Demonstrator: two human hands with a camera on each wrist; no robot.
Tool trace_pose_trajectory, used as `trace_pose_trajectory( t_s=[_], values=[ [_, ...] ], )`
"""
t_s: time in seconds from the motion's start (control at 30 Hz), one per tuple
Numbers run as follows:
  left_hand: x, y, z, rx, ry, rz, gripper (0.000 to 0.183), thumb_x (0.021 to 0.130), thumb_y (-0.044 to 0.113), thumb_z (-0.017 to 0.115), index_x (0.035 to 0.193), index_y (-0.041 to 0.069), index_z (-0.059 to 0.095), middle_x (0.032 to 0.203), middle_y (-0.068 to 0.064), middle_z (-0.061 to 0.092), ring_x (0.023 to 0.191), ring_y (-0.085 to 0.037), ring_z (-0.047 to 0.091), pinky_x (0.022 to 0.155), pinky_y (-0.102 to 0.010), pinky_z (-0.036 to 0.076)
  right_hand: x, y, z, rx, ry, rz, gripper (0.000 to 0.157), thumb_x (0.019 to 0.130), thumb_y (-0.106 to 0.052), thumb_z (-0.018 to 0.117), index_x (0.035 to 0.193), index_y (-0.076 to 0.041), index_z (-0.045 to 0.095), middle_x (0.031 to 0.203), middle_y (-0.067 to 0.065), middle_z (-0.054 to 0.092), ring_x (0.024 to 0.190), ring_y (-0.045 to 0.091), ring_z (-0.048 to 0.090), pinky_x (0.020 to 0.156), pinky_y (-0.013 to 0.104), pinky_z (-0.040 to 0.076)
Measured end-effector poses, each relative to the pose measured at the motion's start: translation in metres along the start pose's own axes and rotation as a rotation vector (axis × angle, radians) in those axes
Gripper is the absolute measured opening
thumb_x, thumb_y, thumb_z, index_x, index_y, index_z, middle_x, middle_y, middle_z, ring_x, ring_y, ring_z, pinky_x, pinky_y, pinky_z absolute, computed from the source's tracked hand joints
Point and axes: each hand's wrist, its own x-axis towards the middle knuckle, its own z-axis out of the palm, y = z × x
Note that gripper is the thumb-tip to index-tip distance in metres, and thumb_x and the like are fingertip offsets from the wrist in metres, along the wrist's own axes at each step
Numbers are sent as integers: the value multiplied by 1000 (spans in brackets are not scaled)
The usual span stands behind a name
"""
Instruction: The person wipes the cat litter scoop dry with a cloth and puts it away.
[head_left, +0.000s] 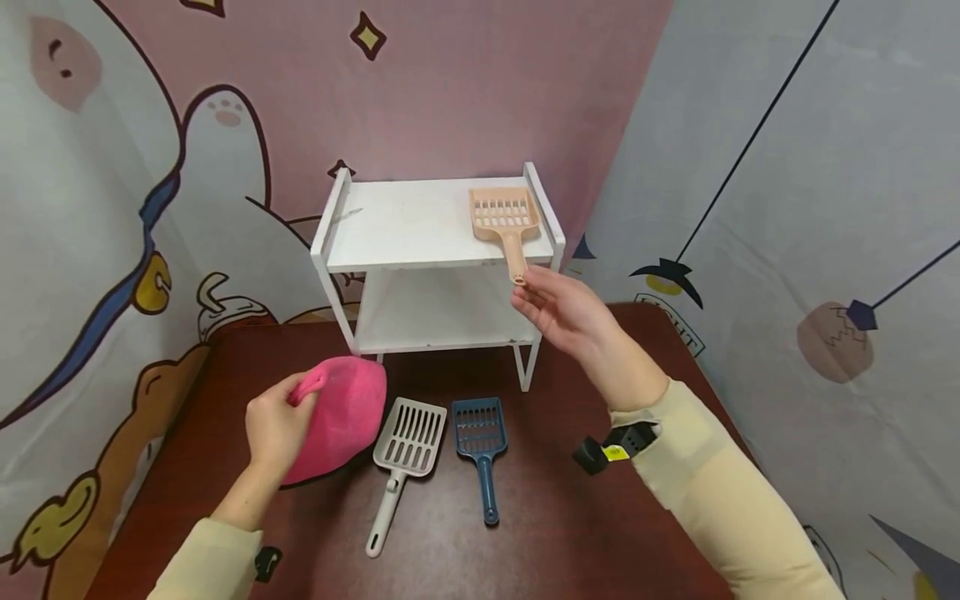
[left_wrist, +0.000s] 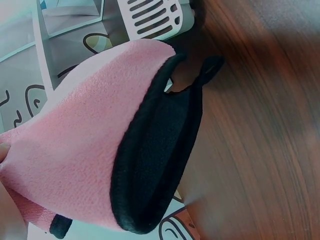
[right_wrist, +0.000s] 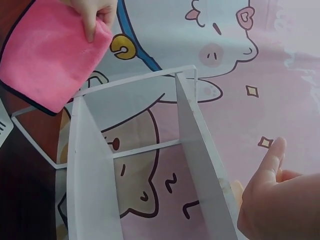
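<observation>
My left hand pinches a pink fleecy cloth, which hangs above the table. In the left wrist view, the cloth shows a black border, a dark inner side and a small black loop. A peach slotted litter scoop lies on the shelf's top board, its handle jutting past the front edge. Beside that handle's end is my right hand, fingers fairly straight. In the right wrist view, the right hand has one digit extended with nothing at its tip, and it hides most of the scoop.
A white two-tier shelf stands at the back of the brown table. A light grey slotted scoop and a dark blue one lie before it. Cartoon-printed sheets surround the table.
</observation>
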Motion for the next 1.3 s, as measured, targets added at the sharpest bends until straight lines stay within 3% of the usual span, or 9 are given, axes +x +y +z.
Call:
trace_pose_trajectory(
  t_s=[0.2, 0.43, 0.5, 0.67, 0.97, 1.03, 1.13, 1.3],
  values=[
    [-1, 1, 1, -1, -3, -3, 9, 76, 3, 72, 84, 1, 71, 63, -13, 65, 52, -15, 42, 49, -14, 27, 11, -6, 3, 50, 86, 14, 11, 97, -7, 42, 107, -4, 47, 77, 4, 57, 70, 8, 59, 68, 14, 52],
    [-2, 1, 1, -3, 10, -2, 8, 76, 4, 72, 83, 2, 72, 61, -12, 64, 52, -16, 42, 49, -17, 27, 17, -9, 6, 120, 101, 17, 42, 97, -6, 41, 138, -3, 35, 83, 6, 59, 73, 11, 63, 68, 16, 53],
    [-2, 1, 1, -6, 13, -2, 8, 75, 5, 73, 83, 3, 72, 62, -12, 64, 52, -17, 43, 49, -17, 27, 17, -8, 8, 131, 111, 25, 38, 96, -7, 43, 134, -4, 38, 87, 6, 57, 75, 12, 63, 69, 17, 53],
    [-3, 0, 1, -9, 14, -3, 8, 76, 5, 73, 83, 3, 72, 63, -12, 66, 52, -17, 44, 49, -16, 27, 11, -2, 12, 174, 102, 59, 10, 98, -12, 41, 107, -7, 42, 96, 7, 51, 80, 16, 62, 70, 20, 54],
    [-2, 1, 3, -18, 13, 0, 8, 75, 3, 72, 84, 2, 72, 63, -12, 65, 52, -15, 42, 49, -15, 26, 9, -3, 15, 319, 41, 75, 14, 101, -17, 32, 98, -6, 40, 82, 11, 62, 72, 19, 67, 67, 25, 55],
    [-3, 1, 3, -18, 8, 0, 8, 75, 2, 72, 84, 1, 72, 63, -13, 65, 52, -15, 42, 49, -16, 27, 10, -5, 15, 353, 51, 84, 15, 102, -19, 32, 102, -6, 40, 84, 12, 62, 74, 20, 67, 66, 25, 55],
    [-3, 1, 3, -17, 5, -1, 8, 75, 2, 72, 84, 1, 71, 64, -14, 65, 53, -16, 43, 49, -16, 27, 11, -7, 15, 371, 69, 99, 26, 102, -23, 32, 121, -7, 38, 95, 12, 61, 84, 20, 66, 70, 26, 55],
    [-3, 1, 3, -12, 5, 5, 9, 76, 4, 73, 84, 1, 71, 64, -14, 66, 53, -17, 44, 49, -16, 27, 13, -10, 17, 387, 69, 95, 49, 102, -28, 30, 145, -6, 20, 133, 12, 47, 124, 20, 50, 100, 27, 45]
  ],
)
